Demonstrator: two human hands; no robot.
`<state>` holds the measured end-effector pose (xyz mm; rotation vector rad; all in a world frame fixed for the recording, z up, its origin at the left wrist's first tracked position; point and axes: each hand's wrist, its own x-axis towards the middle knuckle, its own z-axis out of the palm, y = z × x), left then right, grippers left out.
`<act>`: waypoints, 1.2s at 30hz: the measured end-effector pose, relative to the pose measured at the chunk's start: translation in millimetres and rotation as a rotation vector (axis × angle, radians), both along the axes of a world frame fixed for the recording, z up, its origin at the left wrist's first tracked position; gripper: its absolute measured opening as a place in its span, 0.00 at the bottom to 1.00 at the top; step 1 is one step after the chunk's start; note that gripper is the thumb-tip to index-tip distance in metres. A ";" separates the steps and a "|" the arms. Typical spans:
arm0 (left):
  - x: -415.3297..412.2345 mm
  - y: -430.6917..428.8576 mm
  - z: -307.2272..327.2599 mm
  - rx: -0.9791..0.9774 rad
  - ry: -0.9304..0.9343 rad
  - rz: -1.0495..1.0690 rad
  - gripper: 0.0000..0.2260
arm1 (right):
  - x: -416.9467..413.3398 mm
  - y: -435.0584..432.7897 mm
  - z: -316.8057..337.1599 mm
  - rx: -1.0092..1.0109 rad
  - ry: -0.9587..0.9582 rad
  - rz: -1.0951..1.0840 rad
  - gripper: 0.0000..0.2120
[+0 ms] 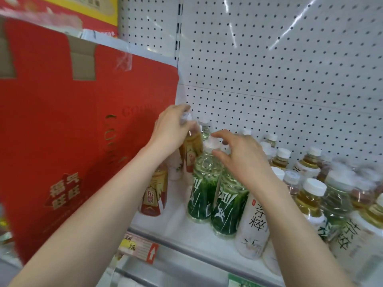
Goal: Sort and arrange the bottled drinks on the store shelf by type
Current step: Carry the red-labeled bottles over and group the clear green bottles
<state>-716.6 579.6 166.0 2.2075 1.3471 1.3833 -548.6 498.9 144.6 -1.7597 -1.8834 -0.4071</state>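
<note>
My left hand (171, 126) grips the neck of an amber tea bottle with a red-gold label (191, 147) at the back left of the white shelf (186, 230). Another red-gold bottle (154, 195) stands in front of it. My right hand (241, 156) hovers with spread, relaxed fingers over the white cap of a green-label bottle (202, 187); whether it touches the cap is unclear. A second green-label bottle (229, 206) stands beside it. A white-label bottle (253, 226) stands at the shelf front, under my right forearm.
A large red carton (72, 131) fills the left side, close against the bottles. Several amber and clear bottles (310, 193) crowd the right of the shelf. A pegboard wall (279, 79) backs the shelf. A price tag (141, 247) hangs on the front rail.
</note>
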 end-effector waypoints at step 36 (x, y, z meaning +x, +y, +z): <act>-18.7 -106.1 -111.2 -0.197 -0.507 -0.189 0.13 | -16.7 -129.6 -67.1 0.092 0.896 0.175 0.29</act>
